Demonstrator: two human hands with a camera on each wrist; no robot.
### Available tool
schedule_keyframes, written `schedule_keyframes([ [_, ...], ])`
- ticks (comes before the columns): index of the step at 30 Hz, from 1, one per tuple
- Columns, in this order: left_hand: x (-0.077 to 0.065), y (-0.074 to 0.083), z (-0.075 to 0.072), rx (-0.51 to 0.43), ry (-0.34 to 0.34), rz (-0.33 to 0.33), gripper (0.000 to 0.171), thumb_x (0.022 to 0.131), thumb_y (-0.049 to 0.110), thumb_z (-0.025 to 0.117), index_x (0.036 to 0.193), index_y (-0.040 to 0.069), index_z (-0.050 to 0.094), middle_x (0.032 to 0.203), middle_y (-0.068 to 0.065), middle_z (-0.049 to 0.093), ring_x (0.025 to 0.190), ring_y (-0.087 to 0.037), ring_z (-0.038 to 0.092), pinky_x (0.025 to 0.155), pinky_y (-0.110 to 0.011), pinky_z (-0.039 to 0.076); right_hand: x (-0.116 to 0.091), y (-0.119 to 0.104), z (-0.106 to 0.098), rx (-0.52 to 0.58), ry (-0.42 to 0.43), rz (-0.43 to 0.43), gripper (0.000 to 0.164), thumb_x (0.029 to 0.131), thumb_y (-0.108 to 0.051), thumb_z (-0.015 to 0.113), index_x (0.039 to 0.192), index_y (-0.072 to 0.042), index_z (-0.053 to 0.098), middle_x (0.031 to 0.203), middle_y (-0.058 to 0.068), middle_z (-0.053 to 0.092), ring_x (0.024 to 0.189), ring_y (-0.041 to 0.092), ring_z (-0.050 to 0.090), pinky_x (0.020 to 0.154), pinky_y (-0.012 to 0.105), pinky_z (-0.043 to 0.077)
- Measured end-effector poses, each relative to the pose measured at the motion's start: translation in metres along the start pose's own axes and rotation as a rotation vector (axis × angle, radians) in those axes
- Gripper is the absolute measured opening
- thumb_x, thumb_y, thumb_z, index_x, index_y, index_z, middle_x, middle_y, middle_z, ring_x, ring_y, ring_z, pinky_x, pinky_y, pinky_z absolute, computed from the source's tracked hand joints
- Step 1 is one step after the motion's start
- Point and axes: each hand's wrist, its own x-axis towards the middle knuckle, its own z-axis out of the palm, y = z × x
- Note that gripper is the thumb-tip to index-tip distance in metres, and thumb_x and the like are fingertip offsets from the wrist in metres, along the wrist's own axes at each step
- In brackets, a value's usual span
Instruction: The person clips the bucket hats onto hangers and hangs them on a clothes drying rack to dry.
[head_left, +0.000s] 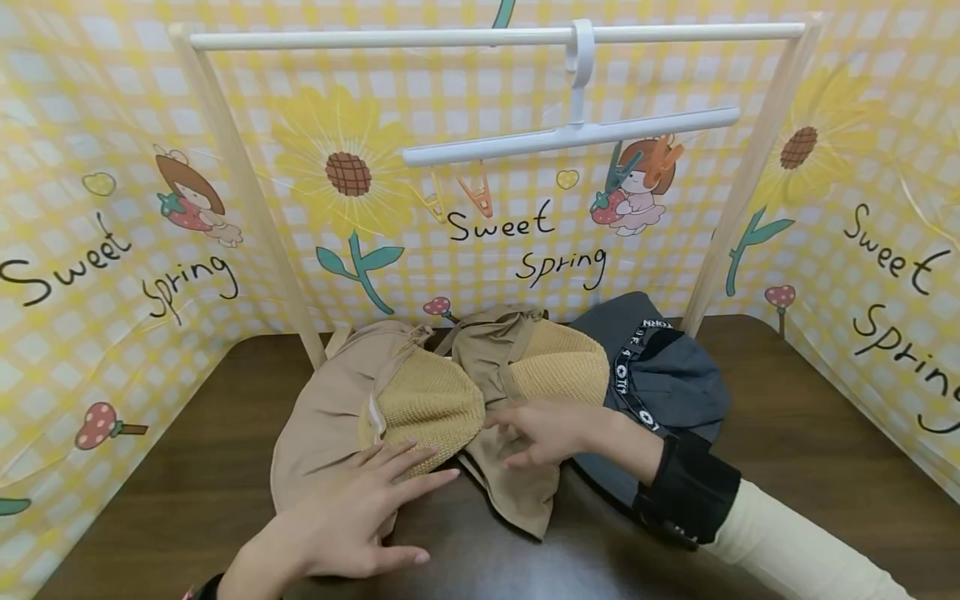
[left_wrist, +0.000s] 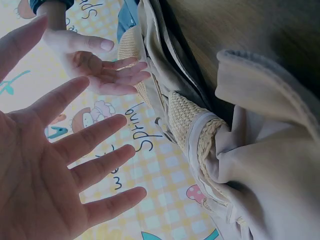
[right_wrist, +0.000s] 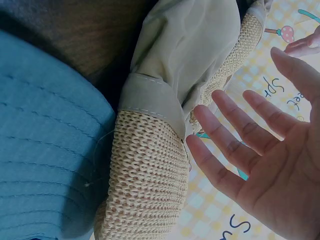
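Near the far edge of the table [head_left: 180,450], two spread hands over a row of hats [head_left: 558,371]

Between the posts of a wooden frame [head_left: 247,183], the step in hand seems to be a reach toward the hats, with neither grip holding any of them. The left hand [head_left: 341,508] has its fingers straight and fanned apart above the beige hat [head_left: 322,425]; the right hand [head_left: 551,429] is spread more loosely over the khaki hat [head_left: 491,350]. Whether any fingertip touches cloth I cannot tell. From here, I judge, a secure hold would call for lowering the fingers and curling them under a brim, since the fabric looks limp and the crowns soft.

The beige hat lies nearest the table's left edge, its wide brim creased and its yellowish straw crown against the khaki hat. That middle one has a straw crown too, and a fold of brim hangs toward the table's near edge. Toward the right edge sits the dark blue-grey hat [head_left: 686,387], banded in black with white lettering. Above the table's far edge, a white hanger [head_left: 510,143] hangs from the frame's rod [head_left: 375,39].
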Motion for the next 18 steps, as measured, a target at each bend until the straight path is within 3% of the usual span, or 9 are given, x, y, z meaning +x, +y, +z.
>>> schedule_keyframes([
  [5,0.001,-0.002,0.000,-0.002,-0.005,-0.005,0.065,0.084,0.063,0.050,0.141,0.035,0.038,0.143,-0.004,0.044,0.131,-0.027,0.042,0.100,-0.052,0.037,0.006,0.002,-0.002,0.022,0.004,0.041,0.051,0.086,-0.030,0.064,0.131,-0.010,0.051,0.116,0.006,0.065,0.103,0.021,0.063,0.088,0.034,0.049],
  [11,0.002,-0.004,-0.001,-0.054,-0.094,-0.066,0.063,0.084,0.060,0.052,0.141,0.037,0.037,0.143,-0.002,0.044,0.133,-0.027,0.039,0.103,-0.052,0.034,0.016,0.002,-0.001,0.067,0.009,0.102,0.046,0.088,-0.027,0.063,0.129,-0.010,0.052,0.115,0.006,0.064,0.097,0.019,0.063,0.082,0.032,0.050],
  [18,0.004,-0.012,-0.003,-0.068,-0.071,-0.031,0.059,0.086,0.053,0.056,0.139,0.031,0.043,0.139,-0.006,0.048,0.128,-0.029,0.045,0.099,-0.055,0.037,0.027,0.002,-0.003,0.090,0.011,0.169,0.041,0.090,-0.024,0.061,0.127,-0.009,0.054,0.114,0.007,0.065,0.098,0.020,0.064,0.082,0.034,0.050],
])
